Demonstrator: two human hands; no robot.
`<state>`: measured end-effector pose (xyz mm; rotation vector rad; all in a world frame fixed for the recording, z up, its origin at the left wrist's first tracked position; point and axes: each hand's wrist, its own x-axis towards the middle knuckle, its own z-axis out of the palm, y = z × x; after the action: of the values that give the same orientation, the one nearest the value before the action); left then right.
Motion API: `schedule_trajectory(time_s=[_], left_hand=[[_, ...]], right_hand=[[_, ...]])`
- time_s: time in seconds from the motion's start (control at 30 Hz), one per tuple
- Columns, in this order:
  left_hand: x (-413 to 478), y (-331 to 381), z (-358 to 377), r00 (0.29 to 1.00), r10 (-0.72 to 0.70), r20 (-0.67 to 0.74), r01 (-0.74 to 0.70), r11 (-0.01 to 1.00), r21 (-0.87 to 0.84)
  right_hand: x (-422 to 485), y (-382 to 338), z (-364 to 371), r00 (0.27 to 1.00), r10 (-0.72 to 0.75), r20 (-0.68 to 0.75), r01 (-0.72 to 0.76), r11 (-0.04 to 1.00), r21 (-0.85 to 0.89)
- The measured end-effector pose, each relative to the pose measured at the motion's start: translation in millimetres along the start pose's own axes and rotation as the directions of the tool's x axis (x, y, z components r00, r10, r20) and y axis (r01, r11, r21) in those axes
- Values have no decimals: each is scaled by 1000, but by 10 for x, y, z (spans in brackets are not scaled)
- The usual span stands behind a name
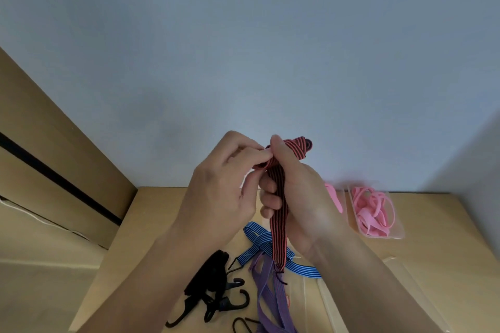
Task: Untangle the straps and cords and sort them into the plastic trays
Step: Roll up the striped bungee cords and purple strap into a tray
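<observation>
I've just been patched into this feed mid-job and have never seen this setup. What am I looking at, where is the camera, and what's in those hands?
There is no machine here: a person works with two bare hands. The single picture comes from a wide-angle camera worn on the person's head, looking forward and down, so both arms come in from the bottom edge. The right hand has its fingers curled round a red-and-black striped strap, lifted in front of the wall. The left hand pinches the same strap near its folded top. Below, on the wooden table, lie a blue striped strap, a purple strap and a black strap with hooks. To the right stands a clear plastic tray holding pink cords.
</observation>
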<state>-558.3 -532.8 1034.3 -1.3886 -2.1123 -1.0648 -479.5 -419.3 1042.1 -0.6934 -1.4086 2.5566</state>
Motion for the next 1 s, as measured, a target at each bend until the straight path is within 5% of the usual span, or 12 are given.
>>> schedule_trajectory(time_s=[0.07, 0.2, 0.37, 0.47, 0.57, 0.7, 0.8, 0.9, 1.0], left_hand=[[19, 8, -75, 978, -147, 146, 177, 958, -226], [120, -44, -198, 781, -522, 342, 606, 504, -615], [247, -113, -345, 694, -355, 626, 719, 311, -622], [300, -55, -398, 672, -262, 692, 738, 154, -658], [334, -45, -361, 713, -323, 622, 696, 223, -682], [328, 33, -229, 813, -497, 302, 568, 569, -594], [309, 109, -193, 820, -530, 215, 537, 583, -610], [326, 119, -259, 762, -479, 437, 604, 279, -746], [293, 60, -323, 715, -216, 664, 662, -95, -744]], right_hand=[[2, -25, -42, 1000, -12, 4, 12, 1000, -16], [-25, -19, -51, 980, -106, 169, 130, 982, -136], [-87, -29, -25, 846, -184, 500, 333, 915, -227], [-67, -37, -77, 829, -179, 531, 386, 868, -311], [-34, 0, -115, 887, -192, 421, 376, 829, -414], [-25, 45, -108, 935, -256, 246, 343, 826, -448], [-74, 17, -107, 936, -244, 253, 323, 882, -344], [-127, -10, -104, 904, -214, 369, 308, 927, -216], [-159, -34, -98, 855, -200, 478, 283, 953, -107]])
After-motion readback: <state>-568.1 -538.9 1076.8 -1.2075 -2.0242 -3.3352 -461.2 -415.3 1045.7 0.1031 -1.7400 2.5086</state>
